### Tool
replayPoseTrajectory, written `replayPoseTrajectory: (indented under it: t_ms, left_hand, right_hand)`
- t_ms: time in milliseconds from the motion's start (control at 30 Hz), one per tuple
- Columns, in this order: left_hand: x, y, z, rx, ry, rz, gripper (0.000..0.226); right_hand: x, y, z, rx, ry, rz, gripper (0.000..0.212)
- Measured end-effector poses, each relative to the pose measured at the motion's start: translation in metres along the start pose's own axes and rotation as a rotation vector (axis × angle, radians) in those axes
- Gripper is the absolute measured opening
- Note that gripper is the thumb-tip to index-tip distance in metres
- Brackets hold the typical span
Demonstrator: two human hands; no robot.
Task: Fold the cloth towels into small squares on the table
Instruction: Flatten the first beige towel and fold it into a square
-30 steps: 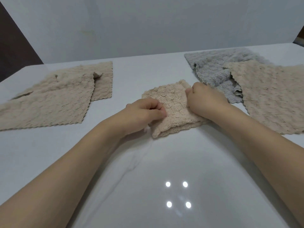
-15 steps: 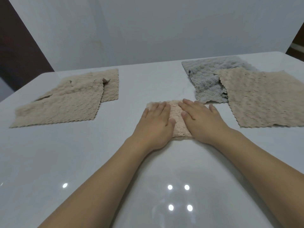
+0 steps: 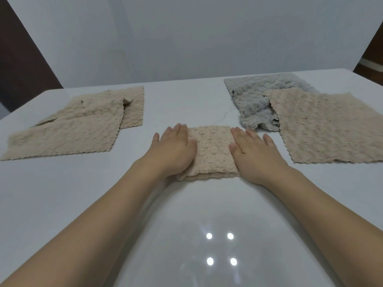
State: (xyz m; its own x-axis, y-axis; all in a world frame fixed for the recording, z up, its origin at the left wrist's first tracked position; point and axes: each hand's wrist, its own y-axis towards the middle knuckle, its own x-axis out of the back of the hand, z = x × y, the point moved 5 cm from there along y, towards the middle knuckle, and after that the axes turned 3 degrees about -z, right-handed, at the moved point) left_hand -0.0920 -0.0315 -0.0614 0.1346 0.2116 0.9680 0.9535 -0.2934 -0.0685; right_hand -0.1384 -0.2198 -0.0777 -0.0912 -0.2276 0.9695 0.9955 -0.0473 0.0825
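A beige towel folded into a small square (image 3: 211, 152) lies at the middle of the white table (image 3: 186, 214). My left hand (image 3: 174, 150) presses flat on its left edge, fingers straight. My right hand (image 3: 255, 150) presses flat on its right edge, fingers spread. The strip of cloth between the two hands shows; the towel's side edges are hidden under my palms.
Beige towels (image 3: 76, 125) lie overlapped and unfolded at the left. At the right a rumpled grey towel (image 3: 252, 100) sits partly under a flat beige towel (image 3: 329, 129). A pale wall stands behind the table's far edge.
My hands went from gripping the folded cloth to lying flat on it, then slid apart from its middle to its left and right edges.
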Motion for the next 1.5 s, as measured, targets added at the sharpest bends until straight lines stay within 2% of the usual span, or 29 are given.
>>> replayPoseTrajectory:
  t_ms: [133, 300, 367, 433, 467, 533, 600, 667, 800, 900, 967, 1033, 1133, 1200, 1267, 1300, 1367, 1500]
  left_hand:
    - [-0.016, 0.001, -0.013, -0.082, -0.014, 0.01, 0.061]
    - [0.005, 0.017, 0.038, 0.137, 0.077, -0.034, 0.056]
    - [0.023, 0.02, 0.032, 0.072, 0.002, -0.141, 0.036]
    - [0.033, 0.021, 0.006, -0.062, -0.16, -0.213, 0.034]
    - [0.033, 0.022, -0.008, -0.106, -0.189, -0.181, 0.039]
    - [0.026, 0.028, -0.03, -0.157, -0.099, -0.07, 0.045]
    - [0.019, 0.033, -0.041, -0.135, 0.042, 0.001, 0.047]
    - [0.021, 0.039, -0.042, -0.069, 0.052, 0.043, 0.044]
    - [0.026, 0.041, -0.034, -0.033, -0.125, 0.164, 0.034]
    - [0.033, 0.033, -0.028, -0.094, -0.361, 0.094, 0.028]
    - [0.04, 0.022, -0.025, -0.108, -0.597, 0.009, 0.027]
    - [0.044, 0.013, -0.022, -0.112, -0.734, -0.087, 0.03]
    - [0.04, 0.004, -0.019, -0.075, -0.772, -0.215, 0.04]
    - [0.033, 0.002, -0.014, 0.0, -0.737, -0.258, 0.048]
    - [0.026, 0.001, -0.006, 0.091, -0.785, -0.257, 0.053]
    - [0.024, -0.001, -0.003, 0.118, -0.781, -0.262, 0.05]
    - [0.022, -0.007, 0.003, 0.112, -0.624, -0.288, 0.042]
    - [0.016, -0.022, 0.018, 0.173, -0.324, -0.38, 0.038]
  right_hand:
    - [-0.001, 0.001, -0.002, -0.012, -0.017, 0.022, 0.056]
    - [-0.002, 0.002, 0.0, -0.009, -0.017, 0.01, 0.056]
    - [-0.001, 0.002, 0.001, -0.008, -0.014, -0.016, 0.055]
    - [0.001, 0.001, 0.001, -0.002, 0.004, -0.077, 0.053]
    - [0.004, 0.0, 0.002, 0.009, 0.012, -0.142, 0.052]
    - [0.012, -0.004, 0.003, 0.019, 0.031, -0.313, 0.052]
    - [0.018, -0.009, 0.002, -0.015, 0.035, -0.444, 0.053]
    - [0.019, -0.011, 0.002, -0.009, 0.003, -0.52, 0.051]
    - [0.018, -0.009, 0.003, 0.006, -0.015, -0.513, 0.045]
    - [0.018, -0.004, -0.002, -0.028, 0.069, -0.417, 0.048]
    - [0.016, -0.002, -0.008, -0.057, 0.215, -0.355, 0.055]
    - [0.025, -0.006, -0.011, -0.117, 0.629, -0.355, 0.054]
    - [0.031, -0.014, -0.005, -0.254, 1.489, -0.351, 0.027]
    - [0.025, -0.014, 0.011, -0.313, 1.675, -0.272, 0.015]
    - [0.012, -0.011, 0.025, -0.365, 1.595, -0.248, 0.019]
    - [0.007, -0.008, 0.026, -0.375, 1.448, -0.286, 0.017]
    - [0.005, -0.006, 0.029, -0.37, 1.178, -0.369, 0.016]
    - [0.008, -0.007, 0.037, -0.263, 0.884, -0.44, 0.029]
